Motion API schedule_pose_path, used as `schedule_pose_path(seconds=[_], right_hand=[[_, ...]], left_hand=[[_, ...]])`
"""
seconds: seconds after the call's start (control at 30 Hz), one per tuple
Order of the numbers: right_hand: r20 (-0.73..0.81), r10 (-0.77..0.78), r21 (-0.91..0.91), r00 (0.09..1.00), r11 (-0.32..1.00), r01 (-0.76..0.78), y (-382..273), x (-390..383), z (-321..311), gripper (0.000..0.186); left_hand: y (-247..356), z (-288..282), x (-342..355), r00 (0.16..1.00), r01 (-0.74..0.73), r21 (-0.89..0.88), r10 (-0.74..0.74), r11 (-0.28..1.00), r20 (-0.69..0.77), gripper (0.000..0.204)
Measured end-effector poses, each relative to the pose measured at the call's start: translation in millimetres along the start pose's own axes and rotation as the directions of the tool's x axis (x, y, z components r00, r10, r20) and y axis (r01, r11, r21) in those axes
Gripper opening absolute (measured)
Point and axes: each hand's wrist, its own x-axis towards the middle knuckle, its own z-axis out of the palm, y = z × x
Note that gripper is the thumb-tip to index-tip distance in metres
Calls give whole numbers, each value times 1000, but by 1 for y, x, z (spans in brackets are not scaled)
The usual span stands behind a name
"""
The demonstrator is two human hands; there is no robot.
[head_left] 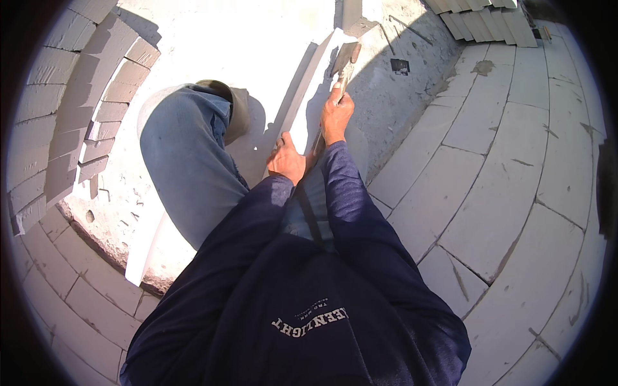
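Running away from the body, just beside the bent left leg in blue denim (pixel 177 141), a long, straight-edged white block (pixel 322 77) is set over the pale, rough concrete floor (pixel 264 38). Its near end is grasped by the left hand (pixel 287 159), with the fingers bent over its edge. In the right hand (pixel 336 119), a handled tool with a flat, dark head (pixel 347 64) is gripped, its head held at the block's far end; its exact kind cannot be told.

Along the floor's right edge, a surface of large white blocks with dark joints (pixel 489 186) appears to be already laid. By the floor's left edge, a tall stack of pale blocks (pixel 71 109) seems unused, as does the white stack (pixel 489 26) beyond the upper right corner. The held block is judged to be unfixed and its working unfinished; no completed cut can be made out.
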Motion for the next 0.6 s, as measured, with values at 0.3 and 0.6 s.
schedule_pose_path(seconds=[0.3, 0.6], right_hand=[[176, 368, 382, 913, 830, -407, -70, 19, -36, 53], [352, 582, 299, 733, 673, -677, -37, 24, -27, 53]], left_hand=[[0, -4, -1, 1000, 17, -15, -17, 1000, 7, 60], [-3, 6, 2, 1000, 23, 19, -24, 1000, 13, 67]])
